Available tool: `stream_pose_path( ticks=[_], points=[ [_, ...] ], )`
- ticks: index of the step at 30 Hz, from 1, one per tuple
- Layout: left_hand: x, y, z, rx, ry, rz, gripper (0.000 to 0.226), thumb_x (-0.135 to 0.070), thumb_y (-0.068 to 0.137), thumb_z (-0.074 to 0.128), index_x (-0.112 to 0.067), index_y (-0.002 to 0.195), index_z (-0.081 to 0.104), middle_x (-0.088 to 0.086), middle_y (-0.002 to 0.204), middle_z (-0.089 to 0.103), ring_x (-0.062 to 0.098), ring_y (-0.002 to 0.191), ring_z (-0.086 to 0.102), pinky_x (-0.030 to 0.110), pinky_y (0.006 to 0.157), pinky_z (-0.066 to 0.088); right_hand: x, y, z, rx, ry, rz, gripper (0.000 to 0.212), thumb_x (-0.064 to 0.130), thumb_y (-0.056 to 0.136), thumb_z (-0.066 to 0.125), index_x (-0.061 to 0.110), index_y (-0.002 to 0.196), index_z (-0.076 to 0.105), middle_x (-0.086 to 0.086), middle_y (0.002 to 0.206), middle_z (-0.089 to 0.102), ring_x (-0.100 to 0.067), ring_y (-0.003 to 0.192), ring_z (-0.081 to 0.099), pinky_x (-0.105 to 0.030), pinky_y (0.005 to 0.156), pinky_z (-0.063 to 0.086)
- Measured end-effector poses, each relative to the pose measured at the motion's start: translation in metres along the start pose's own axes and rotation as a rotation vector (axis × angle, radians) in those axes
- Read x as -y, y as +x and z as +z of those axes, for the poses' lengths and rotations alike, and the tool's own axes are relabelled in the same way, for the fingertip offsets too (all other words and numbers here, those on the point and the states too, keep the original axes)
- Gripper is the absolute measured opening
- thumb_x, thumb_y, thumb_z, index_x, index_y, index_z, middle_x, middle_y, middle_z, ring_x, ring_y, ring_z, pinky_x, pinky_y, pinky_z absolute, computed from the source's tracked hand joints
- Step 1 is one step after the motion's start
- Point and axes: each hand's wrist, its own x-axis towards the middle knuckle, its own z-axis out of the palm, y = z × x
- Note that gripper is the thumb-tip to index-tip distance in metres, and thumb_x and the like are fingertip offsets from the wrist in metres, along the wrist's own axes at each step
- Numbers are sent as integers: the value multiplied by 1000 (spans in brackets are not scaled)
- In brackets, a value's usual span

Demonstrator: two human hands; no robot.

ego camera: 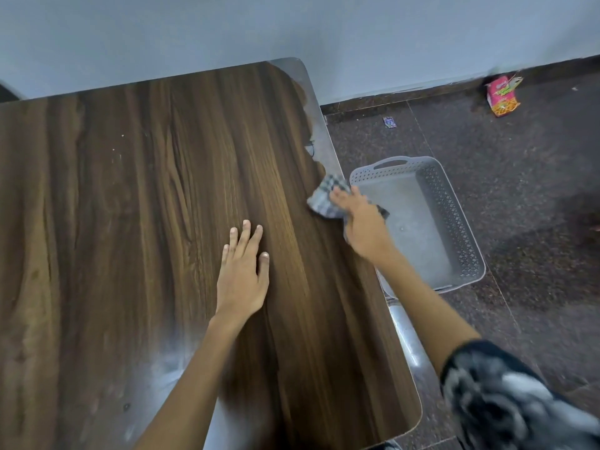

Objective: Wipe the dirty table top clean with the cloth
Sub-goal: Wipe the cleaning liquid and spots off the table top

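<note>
The dark wood-grain table top (130, 222) fills the left and middle of the head view, with small pale specks near its far left part and a whitish smear near the front. My right hand (360, 222) grips a grey checked cloth (324, 198) at the table's right edge, partly over the edge. My left hand (243, 274) lies flat on the table, fingers spread, holding nothing.
A grey perforated plastic basket (454, 222) stands on the dark speckled floor just right of the table, under my right hand. A pink snack packet (501, 94) and a small wrapper (389, 121) lie on the floor near the wall. The wall runs behind the table.
</note>
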Motion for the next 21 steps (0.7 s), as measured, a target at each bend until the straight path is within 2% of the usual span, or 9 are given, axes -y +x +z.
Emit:
stream_pose_path(
  ticks=[4,7,9,11,13,15,21],
  points=[
    [-5,18,-1,-17,2,-14,49,-25,99,34,-17,146,21,0,156,9,17,144,-1,33,115,2,28,88,-2,-5,-75,89,60,-13,86,39,14,140,39,-7,152,29,-29,143,17,-36,116,16],
    [-6,32,-1,-28,11,-27,49,-26,99,33,-18,146,21,0,156,9,17,144,-1,33,115,2,42,91,22,57,-65,-15,68,-16,83,41,18,141,37,-6,154,24,-27,143,15,-43,117,16],
    [-7,41,-2,-39,14,-27,49,-26,99,34,-18,146,21,0,156,9,16,144,-1,31,114,1,37,66,32,133,-71,-148,69,-17,81,42,16,141,36,-3,152,28,-25,144,14,-38,119,10],
    [-7,50,-3,-43,11,-17,49,-25,99,34,-18,146,21,0,156,9,15,144,-2,30,114,0,21,37,30,128,-75,-212,66,-17,80,44,12,138,41,-1,147,37,-23,143,18,-30,117,8],
    [-6,61,-5,-36,8,-12,49,-25,99,33,-18,146,20,-1,156,8,15,144,-2,31,114,0,8,23,18,58,-43,-138,63,-18,78,46,10,135,46,-3,143,43,-23,140,24,-31,117,13],
    [-7,71,-7,-32,14,-14,50,-26,99,33,-19,147,19,-1,156,7,15,144,-3,31,115,0,4,37,11,-19,-52,-40,62,-20,77,46,7,133,49,-8,141,46,-30,139,27,-40,117,20],
    [-14,102,-11,-31,34,-28,50,-26,100,32,-19,147,19,-1,156,7,17,144,-2,33,115,1,52,146,-1,-10,-137,95,62,-10,88,42,18,142,35,-5,153,26,-28,143,15,-40,114,20]
  ],
)
